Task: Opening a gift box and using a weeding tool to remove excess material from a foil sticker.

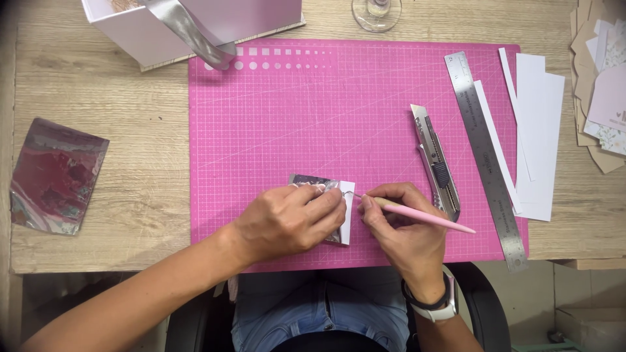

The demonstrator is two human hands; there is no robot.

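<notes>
Light wood-grain surface (130, 163), seen from above, with a pink cutting mat (293, 130) covering its middle; the person's jeans and a dark chair show below the near edge.

Left hand (287, 218) lies palm down at about 6 o'clock on the mat, fingers pressed together, holding flat a small white card (347, 212) with a shiny foil-patterned piece (310, 180) on it. Most of the card is hidden under the hand; only its right edge and top strip show.

Right hand (401, 221), just beside at 3 o'clock of the left hand, pinches a thin pink tool (430, 220) like a pen, tip touching the card's right edge, handle pointing off toward 4 o'clock. White watch with a dark band on that wrist.

At 3 o'clock on the mat: silver utility knife (435, 163), lying diagonal, near the right hand but not touching. Just past it a steel ruler (486, 156), then white paper strips (538, 130) overlapping the mat's right edge. Stack of tan and printed cards (596, 85) at 2 o'clock, at the frame edge.

At 9 o'clock, well apart from the mat, a dark red marbled foil sheet (55, 175). At 11 o'clock a white box (130, 32) with a grey ribbon (189, 32) hanging over the mat corner. Base of a clear glass (377, 14) at 12 o'clock.
</notes>
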